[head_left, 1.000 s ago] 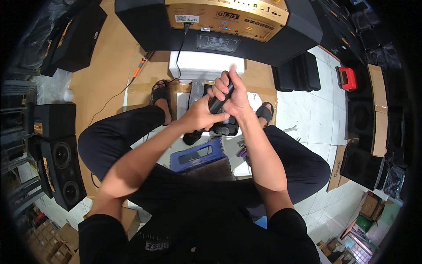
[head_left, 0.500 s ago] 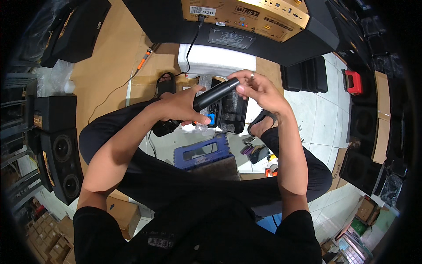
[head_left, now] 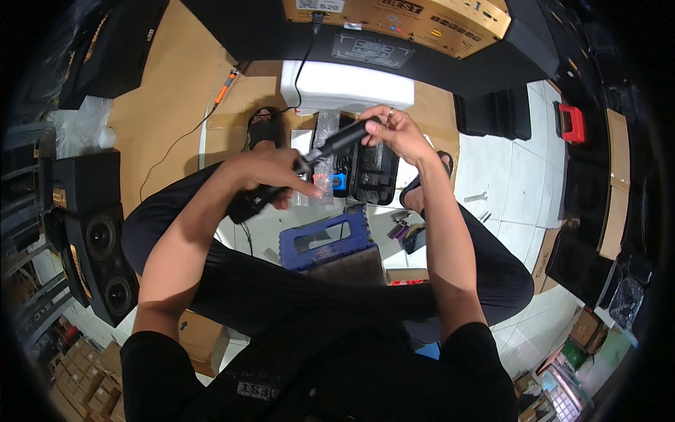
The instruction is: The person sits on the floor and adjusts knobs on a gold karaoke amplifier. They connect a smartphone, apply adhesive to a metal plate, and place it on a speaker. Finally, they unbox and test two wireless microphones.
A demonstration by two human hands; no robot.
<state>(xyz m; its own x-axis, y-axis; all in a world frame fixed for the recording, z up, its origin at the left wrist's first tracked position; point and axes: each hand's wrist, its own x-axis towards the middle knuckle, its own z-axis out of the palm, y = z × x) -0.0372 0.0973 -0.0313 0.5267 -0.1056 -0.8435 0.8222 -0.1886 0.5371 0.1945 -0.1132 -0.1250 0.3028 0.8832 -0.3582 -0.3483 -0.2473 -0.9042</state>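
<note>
Between my hands is a black handheld microphone, tilted up to the right. My right hand (head_left: pixel 398 135) pinches its smooth tubular barrel sleeve (head_left: pixel 346 138) near the far end. My left hand (head_left: pixel 273 172) is wrapped round the other part, and the dark microphone head (head_left: pixel 247 205) sticks out below it. A narrower greyish inner section (head_left: pixel 311 156) shows between the two, blurred by motion. Under my hands lies an open black case (head_left: pixel 380 193) with shaped compartments. Clear bubble wrap (head_left: pixel 326 130) and a small blue item (head_left: pixel 339 182) lie in or over it.
A large black speaker with a gold panel (head_left: pixel 450 32) stands ahead, with white foam (head_left: pixel 351 83) before it. A blue plastic stool (head_left: pixel 323 246) is between my legs. An orange soldering iron (head_left: pixel 226 86) lies left; a wrench (head_left: pixel 475 197) and red case (head_left: pixel 571 124) are right.
The barrel sleeve has slid up and right, away from the part in my left hand, baring the inner section. My left hand has moved slightly left and down. The view has shifted a little.
</note>
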